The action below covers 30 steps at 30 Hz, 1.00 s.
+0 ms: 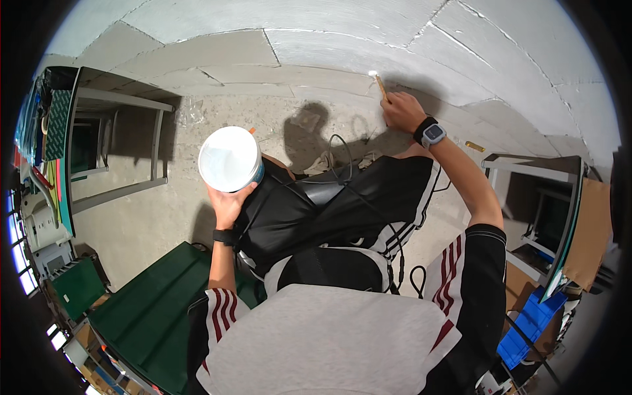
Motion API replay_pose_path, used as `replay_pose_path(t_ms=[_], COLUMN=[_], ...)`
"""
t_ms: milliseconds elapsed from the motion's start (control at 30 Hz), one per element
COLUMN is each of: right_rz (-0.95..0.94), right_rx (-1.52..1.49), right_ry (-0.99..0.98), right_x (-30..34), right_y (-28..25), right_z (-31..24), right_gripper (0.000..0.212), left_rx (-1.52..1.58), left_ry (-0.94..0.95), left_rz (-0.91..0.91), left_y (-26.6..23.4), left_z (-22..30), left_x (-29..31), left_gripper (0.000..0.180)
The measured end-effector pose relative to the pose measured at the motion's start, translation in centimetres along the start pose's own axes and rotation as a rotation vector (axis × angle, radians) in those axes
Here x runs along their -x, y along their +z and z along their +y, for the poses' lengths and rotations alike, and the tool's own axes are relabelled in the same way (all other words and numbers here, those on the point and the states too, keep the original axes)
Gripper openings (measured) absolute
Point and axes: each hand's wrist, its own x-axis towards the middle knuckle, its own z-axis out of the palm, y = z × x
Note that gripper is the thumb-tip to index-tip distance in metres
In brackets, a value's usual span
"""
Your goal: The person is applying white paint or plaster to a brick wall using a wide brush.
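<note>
My left hand [227,205] is wrapped round the near underside of a white round tub [209,141], holding it beside my left knee. The tub's mouth faces up and shows white inside; how full it is I cannot tell. A bit of orange [252,130] shows at its far right edge. In my right hand [403,112] is a slim paintbrush [380,85] with a wooden handle, gripped in closed fingers. Its white tip meets the lower part of the block wall [329,49], which is painted white higher up and greyer in its lower courses.
Metal-framed tables stand at left [118,191] and right [526,164]. A dark green surface [151,296] lies at my left side. Clear plastic wrap [191,112] lies on the concrete floor [145,230] by the wall. A blue bin [530,329] is at the right. Dark cords hang over my lap.
</note>
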Motion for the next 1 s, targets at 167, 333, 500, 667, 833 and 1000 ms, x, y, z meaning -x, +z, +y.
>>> replay_pose_path(t_ms=[167, 333, 500, 667, 833, 1000], right_rz=[0.253, 0.134, -0.097, 0.070, 0.104, 0.018], right_rx=[-0.228, -0.116, -0.001, -0.165, -0.084, -0.022], right_ry=[-0.268, -0.187, -0.030, -0.192, -0.115, 0.003], right_x=[-3.9, -4.1, 0.4, -3.2, -2.0, 3.7], right_y=[-0.9, -0.3, -1.2, -3.6, -2.5, -3.4], right_z=[-2.1, -0.8, 0.6, -2.5, 0.3, 2.1], right_gripper=[0.010, 0.005, 0.009, 0.006, 0.007, 0.010], left_rx=[-0.035, -0.017, -0.040, -0.060, -0.049, 0.015], left_ry=[0.058, 0.079, 0.047, 0.059, 0.113, 0.071], left_rz=[0.003, -0.001, 0.029, 0.005, -0.009, 0.049], left_y=[0.5, 0.3, -0.1, 0.2, 0.4, 0.4], left_z=[-0.4, -0.1, -0.3, -0.2, -0.2, 0.7], left_x=[-0.3, -0.3, 0.3, 0.0, -0.2, 0.3], left_gripper=[0.099, 0.100, 0.100, 0.100, 0.099, 0.093])
